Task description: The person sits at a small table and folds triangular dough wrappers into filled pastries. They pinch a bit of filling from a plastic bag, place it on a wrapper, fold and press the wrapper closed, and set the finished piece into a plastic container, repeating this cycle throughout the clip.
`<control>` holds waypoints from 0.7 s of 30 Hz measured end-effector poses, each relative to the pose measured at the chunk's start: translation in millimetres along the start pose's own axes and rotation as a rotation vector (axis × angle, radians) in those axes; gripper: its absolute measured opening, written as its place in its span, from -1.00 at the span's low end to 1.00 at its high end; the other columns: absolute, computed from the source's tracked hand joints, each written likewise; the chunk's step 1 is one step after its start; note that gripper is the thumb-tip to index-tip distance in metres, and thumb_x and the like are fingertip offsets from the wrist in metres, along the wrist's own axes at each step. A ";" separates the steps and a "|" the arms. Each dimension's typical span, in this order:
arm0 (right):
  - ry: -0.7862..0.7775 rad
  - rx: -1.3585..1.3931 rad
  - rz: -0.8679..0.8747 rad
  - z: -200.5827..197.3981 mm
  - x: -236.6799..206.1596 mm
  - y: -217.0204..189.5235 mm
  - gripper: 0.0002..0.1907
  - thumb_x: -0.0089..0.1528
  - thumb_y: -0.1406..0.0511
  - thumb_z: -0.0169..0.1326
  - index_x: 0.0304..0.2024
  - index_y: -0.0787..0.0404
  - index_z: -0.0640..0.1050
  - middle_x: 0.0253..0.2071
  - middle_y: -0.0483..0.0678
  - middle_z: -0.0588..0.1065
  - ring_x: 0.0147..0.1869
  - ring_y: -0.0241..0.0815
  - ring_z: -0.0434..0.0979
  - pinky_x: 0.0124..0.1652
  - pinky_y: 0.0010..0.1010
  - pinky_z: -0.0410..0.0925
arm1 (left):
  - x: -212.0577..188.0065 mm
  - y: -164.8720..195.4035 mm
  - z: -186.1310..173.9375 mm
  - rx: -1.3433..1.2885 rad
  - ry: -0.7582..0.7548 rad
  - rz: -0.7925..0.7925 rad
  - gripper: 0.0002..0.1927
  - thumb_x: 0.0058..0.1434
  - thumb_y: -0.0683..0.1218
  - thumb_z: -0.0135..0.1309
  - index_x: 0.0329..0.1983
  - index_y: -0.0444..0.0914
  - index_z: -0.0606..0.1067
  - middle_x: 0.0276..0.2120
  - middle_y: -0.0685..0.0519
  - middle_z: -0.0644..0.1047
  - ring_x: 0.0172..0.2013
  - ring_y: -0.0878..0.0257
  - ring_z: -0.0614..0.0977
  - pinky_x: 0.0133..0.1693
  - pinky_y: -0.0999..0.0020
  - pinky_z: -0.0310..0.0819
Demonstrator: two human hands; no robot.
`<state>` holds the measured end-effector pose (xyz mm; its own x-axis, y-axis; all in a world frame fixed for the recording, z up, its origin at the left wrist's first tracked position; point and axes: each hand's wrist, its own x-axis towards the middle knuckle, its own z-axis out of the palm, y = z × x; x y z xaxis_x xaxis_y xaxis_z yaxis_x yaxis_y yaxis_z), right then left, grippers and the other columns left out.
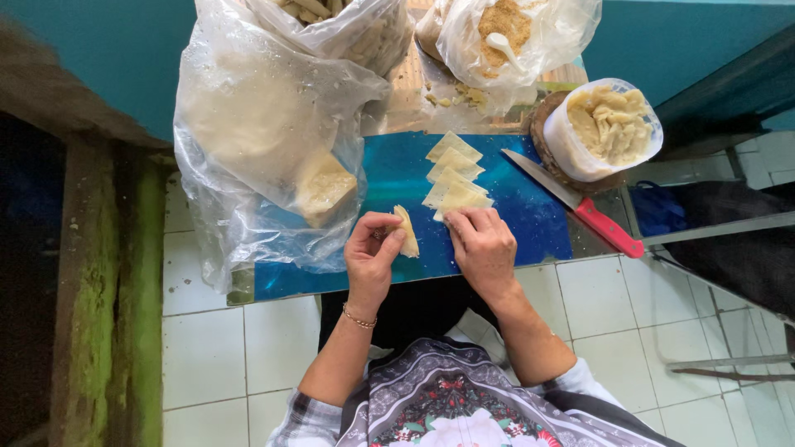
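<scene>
My left hand [370,252] pinches a folded dough wrapper [407,231] upright by its edge, probably to press the seam shut. My right hand [481,242] lies fingers-down on the stack of flat wrappers [454,184], steadying them on the blue tabletop [530,219]. A red-handled knife [577,204] and a tub of filling [604,127] sit to the right, near at hand.

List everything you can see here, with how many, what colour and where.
Folded dough piece: one, pale yellow, in left hand's grip.
Flat dough squares: several, pale yellow, overlapping on the blue tabletop.
Knife: one, red handle, right of squares.
Tub of filling: one, white, far right.
Large plastic bag: one, clear, holding a dough block, left.
Bag with crumbs and spoon: one, clear, top.
Bracelet: one, gold, left wrist.
Left hand: holding folded piece.
Right hand: fingers on the squares.
</scene>
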<state>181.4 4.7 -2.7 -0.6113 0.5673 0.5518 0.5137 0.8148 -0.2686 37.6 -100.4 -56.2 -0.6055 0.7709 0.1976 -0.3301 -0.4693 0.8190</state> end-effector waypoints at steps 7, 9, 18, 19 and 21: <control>-0.033 0.499 0.165 -8.7 -12.1 1.3 -0.74 0.16 0.38 0.32 -0.09 0.19 0.62 -0.13 -0.03 0.57 -0.04 -0.14 0.58 -0.09 -0.35 0.44 | 1.6 -6.5 3.7 0.060 -0.066 -0.080 -0.79 0.32 -0.31 0.16 0.00 -0.31 0.51 -0.12 0.14 0.53 -0.14 0.44 0.57 -0.09 0.53 0.50; -0.256 0.932 0.314 -5.4 -19.6 -1.3 -0.68 0.13 0.38 0.33 -0.07 0.24 0.59 -0.15 -0.07 0.58 -0.08 -0.28 0.59 -0.14 -0.42 0.44 | 1.2 -7.6 4.1 0.101 -0.129 -0.134 -0.76 0.31 -0.30 0.19 0.02 -0.32 0.51 -0.13 0.13 0.54 -0.16 0.44 0.59 -0.12 0.53 0.50; -0.275 1.311 0.695 23.0 -40.9 16.7 -0.86 0.29 0.39 0.20 -0.10 0.30 0.61 -0.20 -0.09 0.60 -0.15 -0.35 0.57 -0.16 -0.50 0.42 | 1.9 -4.4 0.8 0.088 -0.230 -0.213 -0.71 0.29 -0.27 0.20 0.07 -0.32 0.50 -0.12 0.10 0.58 -0.11 0.38 0.63 -0.06 0.45 0.58; -0.256 1.357 0.717 24.1 -42.4 21.0 -0.86 0.29 0.39 0.19 -0.10 0.30 0.61 -0.20 -0.09 0.61 -0.15 -0.34 0.58 -0.16 -0.49 0.42 | 2.4 -4.2 1.1 0.078 -0.227 -0.194 -0.73 0.31 -0.28 0.19 0.07 -0.33 0.50 -0.10 0.10 0.57 -0.09 0.38 0.62 -0.03 0.45 0.57; -0.219 1.452 0.760 25.9 -45.0 27.5 -0.85 0.29 0.39 0.18 -0.10 0.31 0.61 -0.20 -0.08 0.61 -0.16 -0.33 0.58 -0.16 -0.47 0.42 | 2.8 -3.5 2.0 0.062 -0.220 -0.157 -0.77 0.36 -0.28 0.18 0.06 -0.34 0.51 -0.06 0.09 0.54 -0.05 0.37 0.61 0.02 0.44 0.57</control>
<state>207.4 4.7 -55.4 -0.6316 0.7654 -0.1236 -0.1627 -0.2867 -0.9441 38.4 -95.8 -57.4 -0.3765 0.9103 0.1722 -0.3587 -0.3146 0.8788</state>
